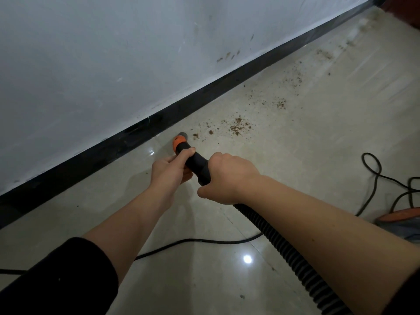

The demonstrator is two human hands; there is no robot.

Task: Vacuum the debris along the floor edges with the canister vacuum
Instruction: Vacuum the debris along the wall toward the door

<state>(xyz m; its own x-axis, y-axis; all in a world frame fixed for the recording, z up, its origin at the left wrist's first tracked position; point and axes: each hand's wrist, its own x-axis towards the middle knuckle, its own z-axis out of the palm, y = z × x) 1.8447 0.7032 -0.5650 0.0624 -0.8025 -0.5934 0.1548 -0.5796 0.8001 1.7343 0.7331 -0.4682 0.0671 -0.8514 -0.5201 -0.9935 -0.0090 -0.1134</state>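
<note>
A black vacuum hose handle [197, 163] with an orange collar [178, 143] points down at the tiled floor, its tip close to the black baseboard [141, 137]. My left hand [169, 169] grips the handle just behind the orange collar. My right hand [227, 178] grips it further back, where the ribbed black hose [279, 246] begins. Brown debris [238, 127] lies scattered just right of the nozzle tip and trails along the floor edge toward the far right.
A white wall [113, 64] rises above the baseboard. A black power cord [193, 241] crosses the floor under my arms and loops at the right [372, 169]. Part of the orange canister [400, 215] shows at the right edge.
</note>
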